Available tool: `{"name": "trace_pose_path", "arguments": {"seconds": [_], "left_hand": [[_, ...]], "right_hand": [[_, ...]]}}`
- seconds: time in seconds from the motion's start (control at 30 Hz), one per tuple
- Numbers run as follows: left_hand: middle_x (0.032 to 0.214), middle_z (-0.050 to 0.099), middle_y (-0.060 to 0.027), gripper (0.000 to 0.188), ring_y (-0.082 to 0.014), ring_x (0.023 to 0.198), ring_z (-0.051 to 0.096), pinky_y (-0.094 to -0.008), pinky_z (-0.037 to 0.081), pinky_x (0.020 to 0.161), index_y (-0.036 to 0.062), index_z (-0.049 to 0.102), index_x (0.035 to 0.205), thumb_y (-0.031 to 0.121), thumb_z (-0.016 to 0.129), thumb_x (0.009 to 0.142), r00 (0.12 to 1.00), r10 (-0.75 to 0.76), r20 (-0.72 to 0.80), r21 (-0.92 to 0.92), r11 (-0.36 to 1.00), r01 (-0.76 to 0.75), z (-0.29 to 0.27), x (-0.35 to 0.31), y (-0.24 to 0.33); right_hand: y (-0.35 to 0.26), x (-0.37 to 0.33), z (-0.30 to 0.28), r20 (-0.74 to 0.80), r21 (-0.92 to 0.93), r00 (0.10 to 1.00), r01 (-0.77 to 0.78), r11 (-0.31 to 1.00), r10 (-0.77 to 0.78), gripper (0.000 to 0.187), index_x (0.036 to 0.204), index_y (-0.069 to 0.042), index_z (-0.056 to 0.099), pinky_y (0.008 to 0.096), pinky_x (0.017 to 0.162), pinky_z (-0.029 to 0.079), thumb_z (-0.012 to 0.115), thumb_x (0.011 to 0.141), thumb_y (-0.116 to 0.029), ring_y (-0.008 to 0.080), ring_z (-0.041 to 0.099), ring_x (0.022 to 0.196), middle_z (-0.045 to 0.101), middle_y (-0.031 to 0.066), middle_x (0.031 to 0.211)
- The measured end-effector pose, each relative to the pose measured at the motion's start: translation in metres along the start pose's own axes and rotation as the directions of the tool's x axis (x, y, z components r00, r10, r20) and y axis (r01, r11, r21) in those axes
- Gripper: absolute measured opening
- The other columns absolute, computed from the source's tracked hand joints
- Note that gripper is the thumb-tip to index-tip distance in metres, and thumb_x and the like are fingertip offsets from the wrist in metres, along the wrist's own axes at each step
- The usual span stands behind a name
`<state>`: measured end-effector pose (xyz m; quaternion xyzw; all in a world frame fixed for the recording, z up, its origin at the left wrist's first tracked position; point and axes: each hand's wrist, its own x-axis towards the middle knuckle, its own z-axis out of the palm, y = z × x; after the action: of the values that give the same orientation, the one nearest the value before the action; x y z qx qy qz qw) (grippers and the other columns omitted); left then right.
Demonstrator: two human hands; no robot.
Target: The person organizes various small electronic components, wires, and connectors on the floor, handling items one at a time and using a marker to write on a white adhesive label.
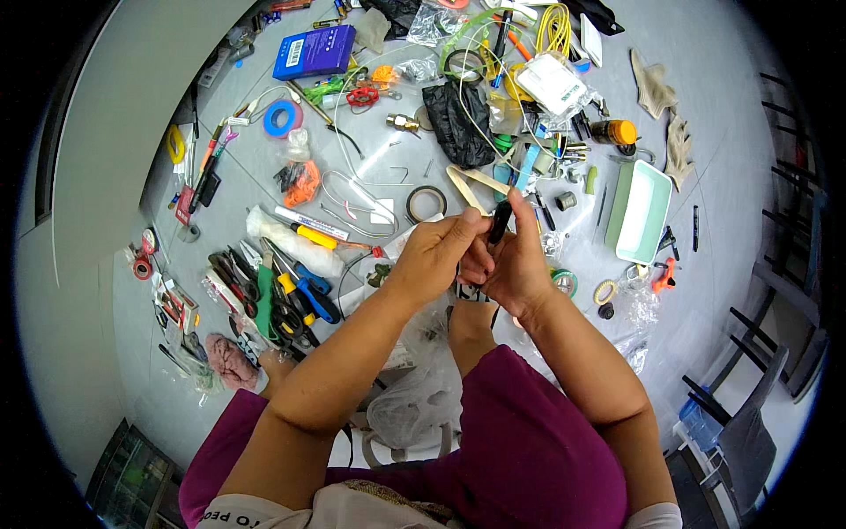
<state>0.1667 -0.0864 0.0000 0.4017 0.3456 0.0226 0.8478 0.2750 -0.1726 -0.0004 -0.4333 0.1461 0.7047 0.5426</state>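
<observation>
In front of me, over my knees, my two hands meet around a short, dark, stick-like black object (500,222) whose exact kind I cannot make out. My left hand (434,257) is closed, its thumb pressed toward the object's side. The right hand (518,275) has its thumb raised along the black object, with the fingers curled beneath it. Just beyond the hands lies a folded pale wooden strip (462,189). To the left of it is a roll of dark tape (426,204), and nearer my left forearm lies a yellow-and-white tool (315,236).
A pale green tray (636,212) stands at right, near work gloves (677,152). Scissors and pliers (286,304) crowd the left. Farther off are a blue box (315,51), a black plastic bag (458,122) and blue tape (282,118). A chair (749,428) stands at lower right.
</observation>
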Motion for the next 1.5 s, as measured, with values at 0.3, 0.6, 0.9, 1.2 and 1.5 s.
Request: {"name": "trace_pose_path", "arguments": {"seconds": [0.3,0.6,0.9,1.2,1.5], "left_hand": [[0.063,0.055,-0.0004,0.032,-0.0056,0.049,0.048,-0.0181,0.04,0.046,0.0012,0.063,0.098,0.031,0.057,0.089,0.985,-0.121,-0.125,0.004,0.992,0.122,0.0,-0.02,0.006],[0.092,0.063,-0.0033,0.024,-0.0102,0.083,0.057,-0.0248,0.044,0.076,-0.002,0.061,0.103,0.016,0.057,0.088,0.875,-0.017,-0.483,-0.136,0.989,-0.056,-0.059,-0.109,-0.021],[0.069,0.059,-0.0033,0.015,-0.011,0.062,0.055,-0.0242,0.042,0.055,-0.0005,0.06,0.086,0.014,0.062,0.083,0.562,-0.255,-0.787,-0.117,0.956,0.27,-0.093,-0.202,-0.175],[0.071,0.061,-0.0108,0.036,-0.0194,0.058,0.058,-0.0302,0.047,0.052,-0.0058,0.055,0.096,0.015,0.072,0.071,0.489,-0.324,-0.81,0.026,0.813,0.582,-0.114,-0.187,-0.213],[0.081,0.047,-0.0059,0.029,-0.0132,0.061,0.047,-0.0257,0.041,0.054,0.0033,0.047,0.094,0.002,0.067,0.073,0.651,0.531,-0.543,0.637,0.765,-0.093,-0.05,-0.092,-0.108]], "right_hand": [[0.014,-0.003,0.016,0.046,0.033,0.992,-0.122,0.992,0.121,0.084,0.091,-0.008,0.055,0.0302,0.062,0.037,0.028,0.07,-0.085,0.0167,0.045,0.061,0.049,0.004,0.069],[0.042,0.009,0.026,0.115,-0.644,0.972,-0.086,0.76,0.207,0.083,0.119,-0.009,0.055,0.0459,0.105,0.015,0.012,0.085,-0.071,0.0194,0.04,0.121,0.054,0.0061,0.122],[0.104,0.029,0.036,0.432,-0.901,0.777,0.347,0.262,0.458,0.045,0.114,-0.003,0.056,0.0316,0.086,0.043,0.05,0.089,-0.041,0.0199,0.056,0.099,0.061,0.0115,0.108],[0.105,0.036,0.02,0.339,-0.939,0.871,0.335,0.075,0.356,0.048,0.111,-0.004,0.058,0.0351,0.083,0.045,0.054,0.084,-0.043,0.0291,0.059,0.097,0.061,0.0165,0.106],[0.033,0.044,-0.038,-0.21,-0.848,0.664,0.242,0.472,-0.717,0.019,0.082,0.001,0.062,0.0288,0.056,0.046,0.06,0.081,-0.018,0.0156,0.06,0.058,0.062,0.0097,0.064]]}}
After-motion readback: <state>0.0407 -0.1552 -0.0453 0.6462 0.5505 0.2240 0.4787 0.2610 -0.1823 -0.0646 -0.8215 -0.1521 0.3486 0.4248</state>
